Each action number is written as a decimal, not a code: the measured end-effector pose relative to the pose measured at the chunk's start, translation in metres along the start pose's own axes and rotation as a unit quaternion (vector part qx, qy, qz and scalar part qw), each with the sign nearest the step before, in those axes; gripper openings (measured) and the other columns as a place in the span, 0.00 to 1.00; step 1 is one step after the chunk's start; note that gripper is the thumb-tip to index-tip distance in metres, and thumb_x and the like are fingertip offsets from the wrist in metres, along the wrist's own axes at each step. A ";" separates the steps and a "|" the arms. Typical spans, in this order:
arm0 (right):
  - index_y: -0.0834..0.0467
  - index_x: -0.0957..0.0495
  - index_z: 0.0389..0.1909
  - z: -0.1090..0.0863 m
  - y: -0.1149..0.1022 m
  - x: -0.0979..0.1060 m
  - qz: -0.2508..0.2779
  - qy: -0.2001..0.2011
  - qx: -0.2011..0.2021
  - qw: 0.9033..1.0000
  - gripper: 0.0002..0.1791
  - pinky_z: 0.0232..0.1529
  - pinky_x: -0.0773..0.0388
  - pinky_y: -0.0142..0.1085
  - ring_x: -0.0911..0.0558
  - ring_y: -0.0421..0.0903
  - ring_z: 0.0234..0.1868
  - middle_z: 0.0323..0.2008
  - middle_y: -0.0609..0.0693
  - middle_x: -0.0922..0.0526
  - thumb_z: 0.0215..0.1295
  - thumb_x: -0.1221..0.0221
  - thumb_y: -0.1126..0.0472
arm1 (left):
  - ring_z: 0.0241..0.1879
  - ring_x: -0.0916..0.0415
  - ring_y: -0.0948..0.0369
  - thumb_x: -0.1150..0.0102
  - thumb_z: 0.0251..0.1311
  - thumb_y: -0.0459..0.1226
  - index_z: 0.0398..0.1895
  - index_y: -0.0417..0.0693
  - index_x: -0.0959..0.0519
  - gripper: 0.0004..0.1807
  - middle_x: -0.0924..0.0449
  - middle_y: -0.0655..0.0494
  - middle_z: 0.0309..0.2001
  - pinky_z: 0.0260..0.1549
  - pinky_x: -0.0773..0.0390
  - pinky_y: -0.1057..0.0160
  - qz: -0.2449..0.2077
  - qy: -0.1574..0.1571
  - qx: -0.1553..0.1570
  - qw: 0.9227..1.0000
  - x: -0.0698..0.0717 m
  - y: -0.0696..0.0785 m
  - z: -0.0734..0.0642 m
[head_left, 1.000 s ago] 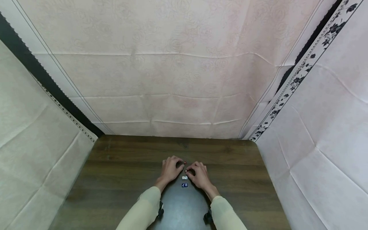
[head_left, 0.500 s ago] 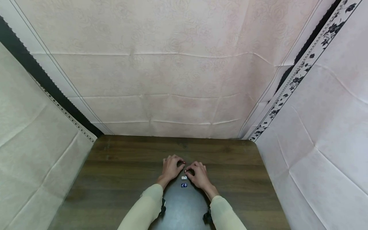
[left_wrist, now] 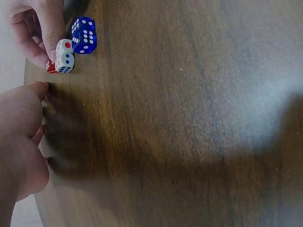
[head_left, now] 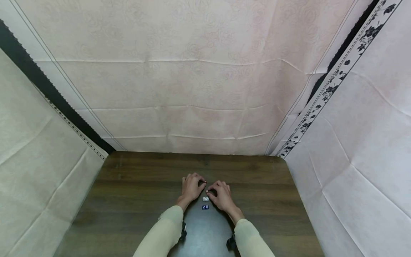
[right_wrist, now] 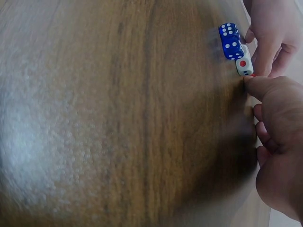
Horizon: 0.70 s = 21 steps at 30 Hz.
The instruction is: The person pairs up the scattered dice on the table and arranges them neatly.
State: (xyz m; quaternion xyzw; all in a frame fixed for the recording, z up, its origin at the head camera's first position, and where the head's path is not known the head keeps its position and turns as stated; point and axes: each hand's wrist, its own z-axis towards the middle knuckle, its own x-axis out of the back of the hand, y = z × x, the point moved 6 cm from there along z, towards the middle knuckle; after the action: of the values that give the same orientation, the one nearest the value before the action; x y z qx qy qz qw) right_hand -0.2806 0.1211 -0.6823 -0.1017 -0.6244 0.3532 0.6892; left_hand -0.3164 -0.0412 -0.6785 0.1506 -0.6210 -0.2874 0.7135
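A red die (left_wrist: 50, 66) sits between the thumb and index finger of my right hand (head_left: 223, 197), which pinches it beside the white pair. Farther from me, my left hand (head_left: 191, 187) has thumb and index finger brought together around another red die (head_left: 205, 181), mostly hidden by the fingertips. Two white dice (left_wrist: 65, 56) stand side by side just nearer to me than the right fingertips. Behind them in the left wrist view are two blue dice (left_wrist: 84, 35), also side by side; in the head view this blue pair is nearest to me.
The dice line up down the middle of a brown wooden table (head_left: 135, 200). Pale cloth (head_left: 192, 89) hangs behind the table's far edge, and more cloth hangs along the left and right sides. A bright reflection lies on the wood between the forearms.
My left hand has moved slightly right, and its fingertips have come around the far red die, which showed more clearly before. The right hand and the white and blue dice have stayed put.
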 end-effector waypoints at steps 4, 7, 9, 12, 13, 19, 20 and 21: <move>0.49 0.07 0.48 0.000 0.000 0.000 -0.001 0.001 0.000 1.000 0.06 0.54 0.31 0.46 0.20 0.48 0.50 0.48 0.47 0.13 0.75 0.25 0.55 | 0.51 0.18 0.48 0.23 0.73 0.43 0.43 0.55 0.06 0.04 0.09 0.53 0.51 0.55 0.29 0.41 0.005 -0.005 0.001 1.000 0.000 0.000 0.000; 0.49 0.07 0.48 -0.001 0.000 0.000 0.000 0.003 0.001 1.000 0.06 0.54 0.31 0.46 0.20 0.48 0.49 0.48 0.48 0.13 0.75 0.24 0.56 | 0.52 0.17 0.50 0.24 0.74 0.44 0.44 0.57 0.06 0.04 0.09 0.54 0.51 0.54 0.28 0.42 0.013 -0.009 0.000 1.000 0.000 -0.003 0.000; 0.49 0.06 0.48 -0.001 0.000 0.000 0.001 0.004 0.002 1.000 0.06 0.53 0.31 0.45 0.20 0.47 0.49 0.48 0.48 0.13 0.75 0.24 0.56 | 0.52 0.17 0.50 0.24 0.74 0.44 0.45 0.58 0.06 0.04 0.09 0.55 0.52 0.55 0.28 0.43 0.018 -0.012 0.000 1.000 0.000 -0.005 -0.001; 0.50 0.06 0.48 -0.001 -0.001 0.000 0.003 0.005 0.003 1.000 0.06 0.54 0.31 0.46 0.21 0.48 0.49 0.48 0.48 0.13 0.75 0.25 0.56 | 0.53 0.17 0.50 0.25 0.75 0.45 0.45 0.58 0.07 0.04 0.09 0.55 0.52 0.55 0.28 0.43 0.016 -0.015 -0.002 1.000 0.000 -0.008 -0.003; 0.50 0.06 0.48 -0.001 -0.001 0.001 0.005 0.003 0.002 1.000 0.06 0.54 0.31 0.46 0.21 0.48 0.50 0.48 0.48 0.13 0.75 0.25 0.57 | 0.54 0.17 0.50 0.24 0.75 0.45 0.45 0.58 0.07 0.04 0.09 0.55 0.52 0.56 0.28 0.43 0.014 -0.015 -0.003 1.000 0.001 -0.009 -0.003; 0.50 0.06 0.48 -0.001 -0.001 0.000 0.007 0.002 0.000 1.000 0.06 0.54 0.31 0.46 0.20 0.49 0.50 0.48 0.49 0.13 0.75 0.25 0.57 | 0.54 0.17 0.49 0.25 0.75 0.45 0.45 0.58 0.07 0.04 0.10 0.54 0.53 0.56 0.28 0.42 0.003 -0.024 -0.011 1.000 0.006 -0.010 -0.009; 0.50 0.06 0.48 -0.001 0.000 0.000 0.006 0.003 0.001 1.000 0.06 0.54 0.31 0.46 0.20 0.49 0.50 0.48 0.49 0.13 0.75 0.25 0.57 | 0.54 0.17 0.49 0.25 0.75 0.44 0.46 0.58 0.07 0.04 0.10 0.54 0.53 0.55 0.28 0.42 0.000 -0.027 -0.013 1.000 0.008 -0.009 -0.010; 0.50 0.06 0.48 -0.001 0.000 0.000 0.005 0.004 0.001 1.000 0.06 0.54 0.31 0.46 0.20 0.48 0.50 0.48 0.49 0.13 0.75 0.25 0.56 | 0.55 0.17 0.49 0.26 0.76 0.45 0.46 0.57 0.06 0.05 0.10 0.54 0.53 0.55 0.29 0.43 -0.004 -0.033 -0.013 0.999 0.009 -0.008 -0.011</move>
State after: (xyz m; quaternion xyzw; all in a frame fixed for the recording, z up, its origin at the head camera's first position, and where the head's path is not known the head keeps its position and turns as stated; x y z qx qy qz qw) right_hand -0.2794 0.1213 -0.6824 -0.1052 -0.6210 0.3571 0.6898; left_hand -0.3067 -0.0549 -0.6782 0.1342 -0.6401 -0.3027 0.6933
